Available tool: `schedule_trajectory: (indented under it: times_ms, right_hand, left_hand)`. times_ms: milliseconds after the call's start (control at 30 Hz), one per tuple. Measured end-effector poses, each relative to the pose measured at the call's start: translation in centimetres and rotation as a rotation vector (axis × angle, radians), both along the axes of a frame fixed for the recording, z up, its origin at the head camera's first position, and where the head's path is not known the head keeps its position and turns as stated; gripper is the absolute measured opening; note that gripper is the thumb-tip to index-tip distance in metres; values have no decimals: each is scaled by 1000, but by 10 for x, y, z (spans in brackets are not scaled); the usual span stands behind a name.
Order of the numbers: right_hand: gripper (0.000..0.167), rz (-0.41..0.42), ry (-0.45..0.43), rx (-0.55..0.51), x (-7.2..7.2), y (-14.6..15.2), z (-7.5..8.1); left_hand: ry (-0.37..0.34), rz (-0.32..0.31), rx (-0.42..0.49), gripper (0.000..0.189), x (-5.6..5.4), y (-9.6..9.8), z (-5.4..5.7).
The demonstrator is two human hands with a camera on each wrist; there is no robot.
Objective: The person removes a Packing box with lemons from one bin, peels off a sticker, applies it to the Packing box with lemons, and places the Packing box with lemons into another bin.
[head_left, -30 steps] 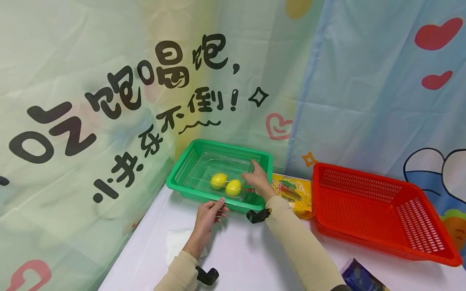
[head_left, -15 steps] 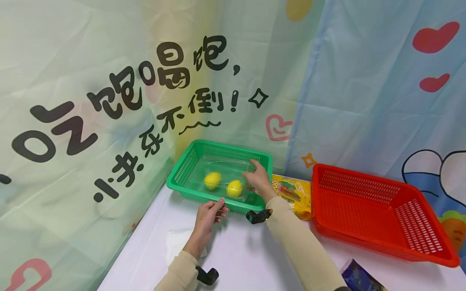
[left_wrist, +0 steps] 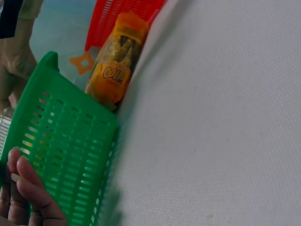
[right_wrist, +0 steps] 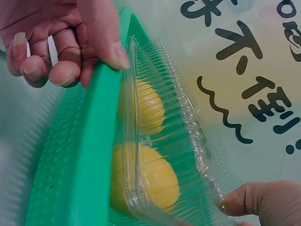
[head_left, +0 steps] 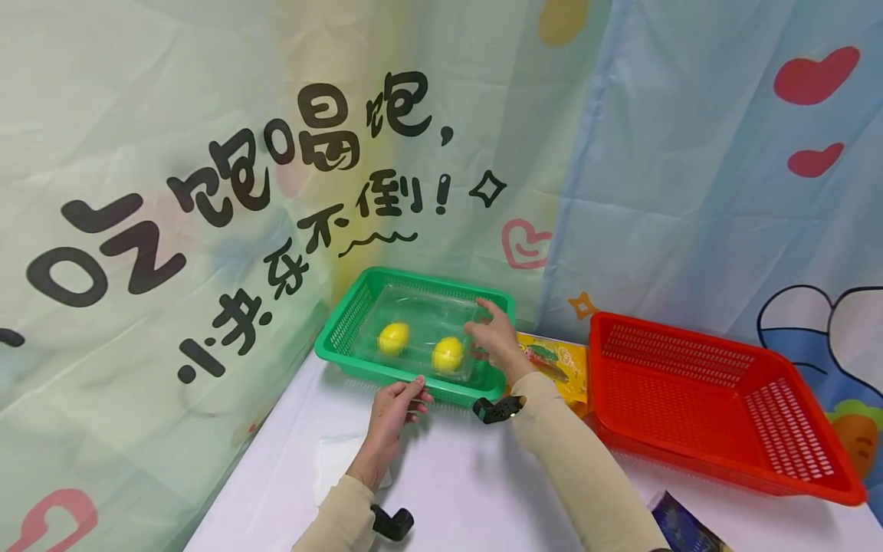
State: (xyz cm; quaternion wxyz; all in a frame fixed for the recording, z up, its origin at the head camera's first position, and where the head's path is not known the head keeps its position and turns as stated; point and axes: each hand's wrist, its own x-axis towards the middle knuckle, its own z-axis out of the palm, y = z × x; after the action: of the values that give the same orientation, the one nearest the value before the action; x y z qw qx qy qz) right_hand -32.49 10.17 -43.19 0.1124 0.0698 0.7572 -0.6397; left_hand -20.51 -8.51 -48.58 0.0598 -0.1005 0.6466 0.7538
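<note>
In the head view, a clear plastic clamshell box (head_left: 422,322) lies in the green basket (head_left: 329,349). Two yellow lemons (head_left: 393,338) show through its clear walls, spaced apart. My right hand (head_left: 498,337) grips the box's right end; in the right wrist view the thumb (right_wrist: 244,200) presses its edge, while most of the fingers are hidden. At the basket's front, my left hand (head_left: 395,410) pinches the rim, with the thumb on top and the other fingers curled outside the wall, near the box's front edge.
A yellow snack packet (head_left: 557,366) stands between the green basket and a red basket (head_left: 690,452) at the right. A dark blue packet (head_left: 686,525) lies near the front edge of view. White paper (head_left: 334,464) lies under my left forearm. Printed curtains (head_left: 441,153) rise behind.
The lemons have rolled apart inside the box, the left one going leftward, as the box's tilt shifted. My right hand has moved slightly right. The left hand stays at the rim.
</note>
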Motion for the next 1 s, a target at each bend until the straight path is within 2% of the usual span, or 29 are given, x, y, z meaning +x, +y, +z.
schedule_trajectory:
  times_ms: [167, 433, 667, 1000]
  right_hand:
    - [74, 17, -1, -18, 4, 7, 8]
    - [73, 21, -2, -25, 9, 16, 20]
    - [74, 35, -13, -25, 15, 25, 33]
    - [72, 62, -18, -44, 26, 39, 55]
  left_hand:
    - [-3, -9, 2, 32, 3, -1, 4]
    - [-8, 10, -6, 34, -1, 0, -2]
    - [-4, 24, -11, 38, -13, 0, -30]
    - [-1, 47, -5, 40, -14, 2, -33]
